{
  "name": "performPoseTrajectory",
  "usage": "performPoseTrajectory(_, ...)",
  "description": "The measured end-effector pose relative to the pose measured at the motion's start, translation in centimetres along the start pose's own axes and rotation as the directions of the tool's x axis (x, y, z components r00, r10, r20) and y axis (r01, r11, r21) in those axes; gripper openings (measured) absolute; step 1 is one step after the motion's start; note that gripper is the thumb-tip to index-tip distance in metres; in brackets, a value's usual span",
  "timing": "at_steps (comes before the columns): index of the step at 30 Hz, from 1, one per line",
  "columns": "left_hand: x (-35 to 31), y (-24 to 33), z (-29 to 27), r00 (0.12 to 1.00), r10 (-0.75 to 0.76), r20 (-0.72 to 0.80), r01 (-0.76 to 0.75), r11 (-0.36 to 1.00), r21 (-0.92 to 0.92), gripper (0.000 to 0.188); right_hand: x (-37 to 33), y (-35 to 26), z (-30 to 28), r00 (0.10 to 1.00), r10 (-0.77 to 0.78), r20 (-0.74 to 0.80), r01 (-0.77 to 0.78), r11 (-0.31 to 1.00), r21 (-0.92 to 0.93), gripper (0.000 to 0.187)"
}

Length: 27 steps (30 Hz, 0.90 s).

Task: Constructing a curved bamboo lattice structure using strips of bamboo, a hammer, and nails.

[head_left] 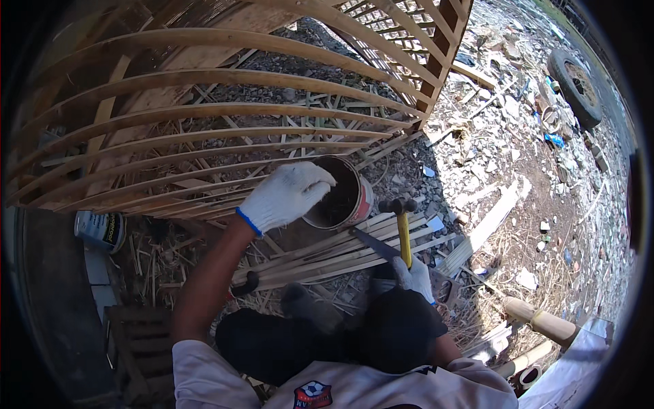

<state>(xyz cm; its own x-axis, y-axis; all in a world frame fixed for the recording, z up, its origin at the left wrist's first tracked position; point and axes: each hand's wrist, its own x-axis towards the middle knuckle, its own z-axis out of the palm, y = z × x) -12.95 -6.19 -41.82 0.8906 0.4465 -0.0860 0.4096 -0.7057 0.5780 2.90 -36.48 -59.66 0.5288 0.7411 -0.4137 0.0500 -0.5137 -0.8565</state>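
My left hand [289, 194], in a white glove with a blue cuff, is over the mouth of a bucket [366, 199]. Its fingers are bent and pressed together; anything between them is hidden. The bucket is dark inside, with a red and white outer wall. To the right, my gloved right hand [415, 278] grips a hammer [405, 238] by its yellow handle, the dark head pointing up. A grey blade [375, 244] reaches from beside that hand toward the bucket; whether the hand also holds it, I cannot tell. Beneath lie several pale bamboo slats [313, 262].
A slatted wooden frame [225, 78] spans the upper left, close beyond the bucket. A paint can [100, 230] stands at left near a wooden crate [139, 347]. Rubble covers the ground at right, with an old tire [574, 88] and a bamboo pole [541, 320].
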Motion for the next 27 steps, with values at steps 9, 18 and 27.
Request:
performPoseTrajectory(9, 5.8, -14.8, 14.8, 0.934, -0.291, 0.209, 0.23, 0.934, 0.273, 0.03, -1.9, 7.2, 1.7, 0.95, 0.31, 0.045, -0.3, 0.942, -0.154, 0.038)
performPoseTrajectory(18, 8.0, -18.6, 21.8, 0.885, -0.428, 0.183, 0.377, 0.889, 0.26, 0.029, 0.0, 6.5, 2.1, 0.948, 0.298, 0.11, -0.278, 0.946, -0.165, 0.034)
performPoseTrajectory(27, 9.3, -17.2, 24.2, 0.87, -0.482, -0.107, 0.493, 0.839, 0.23, 0.022, 0.4, 7.2, 2.1, 0.93, 0.356, 0.09, -0.352, 0.934, -0.066, 0.03)
